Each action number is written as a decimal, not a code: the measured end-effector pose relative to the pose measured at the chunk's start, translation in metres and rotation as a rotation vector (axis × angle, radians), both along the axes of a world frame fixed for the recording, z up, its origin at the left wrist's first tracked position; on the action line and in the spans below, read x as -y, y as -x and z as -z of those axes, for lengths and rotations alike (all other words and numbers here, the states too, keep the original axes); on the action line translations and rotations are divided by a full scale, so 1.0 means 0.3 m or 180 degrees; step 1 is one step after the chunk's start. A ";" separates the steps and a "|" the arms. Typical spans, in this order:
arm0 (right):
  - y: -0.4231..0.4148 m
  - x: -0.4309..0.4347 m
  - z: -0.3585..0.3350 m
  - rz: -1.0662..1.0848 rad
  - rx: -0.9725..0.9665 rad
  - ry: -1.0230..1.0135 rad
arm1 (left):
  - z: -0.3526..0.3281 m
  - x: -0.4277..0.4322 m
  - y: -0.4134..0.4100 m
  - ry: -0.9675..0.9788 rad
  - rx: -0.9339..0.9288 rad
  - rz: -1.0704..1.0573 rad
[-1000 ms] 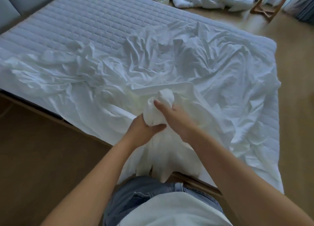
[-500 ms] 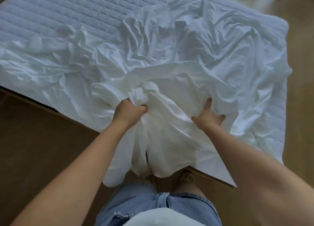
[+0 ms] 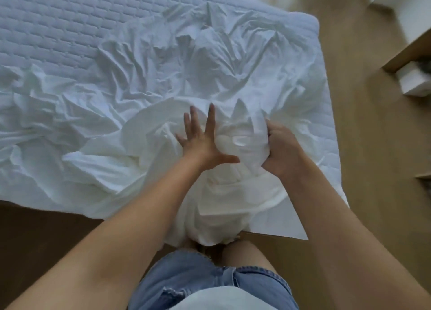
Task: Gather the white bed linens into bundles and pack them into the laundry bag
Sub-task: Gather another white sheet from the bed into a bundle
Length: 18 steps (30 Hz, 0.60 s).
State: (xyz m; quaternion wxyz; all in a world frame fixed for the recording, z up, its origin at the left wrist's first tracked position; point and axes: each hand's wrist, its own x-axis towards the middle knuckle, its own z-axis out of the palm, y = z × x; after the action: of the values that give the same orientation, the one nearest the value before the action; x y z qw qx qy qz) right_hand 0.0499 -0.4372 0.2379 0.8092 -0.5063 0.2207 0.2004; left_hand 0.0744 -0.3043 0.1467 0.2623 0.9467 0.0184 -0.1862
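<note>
A crumpled white sheet lies spread over the near half of the quilted mattress, and part of it hangs off the near edge toward my legs. My left hand is spread flat with straight fingers on a bunched part of the sheet near the bed's edge. My right hand grips a gathered wad of the same sheet just to the right, fingers curled into the cloth. No laundry bag is in view.
Wooden floor runs along the right side and in front of the bed. A white box and pieces of wooden furniture stand at the far right. My denim shorts fill the bottom centre.
My left hand let go of the bunch it gripped and now lies flat with spread fingers. My right hand has closed on a wad of sheet. The view shifted left and down over the bed.
</note>
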 end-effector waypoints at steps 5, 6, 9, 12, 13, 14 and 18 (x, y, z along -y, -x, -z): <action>0.007 0.074 0.013 0.0112 0.0630 0.2410 | -0.117 0.104 -0.080 0.1475 -0.0128 0.0004; -0.001 0.112 0.036 0.0607 0.0833 0.2812 | -0.129 0.107 -0.078 0.1526 0.0011 0.0021; -0.001 0.201 0.081 0.1148 0.1063 0.2689 | -0.173 0.114 -0.057 0.1821 -0.0420 -0.0028; 0.019 0.207 0.110 -0.0221 0.1675 0.2559 | -0.210 0.129 -0.050 0.2903 -0.1287 -0.0684; 0.026 0.189 0.106 -0.0776 0.1750 0.2291 | -0.229 0.126 -0.057 0.3197 -0.1581 -0.0865; 0.030 0.174 0.104 -0.1202 0.1707 0.1989 | -0.256 0.122 -0.062 0.3373 -0.1795 -0.1025; -0.030 0.175 0.141 -0.0815 0.1047 0.1899 | -0.341 0.091 -0.046 0.3661 -0.1479 -0.1232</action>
State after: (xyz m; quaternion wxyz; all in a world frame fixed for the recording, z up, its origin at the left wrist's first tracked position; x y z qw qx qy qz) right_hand 0.0589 -0.4896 0.1957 0.6189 -0.7691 0.0712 0.1428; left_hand 0.0883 -0.3316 0.2491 0.7453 0.5698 0.1423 -0.3156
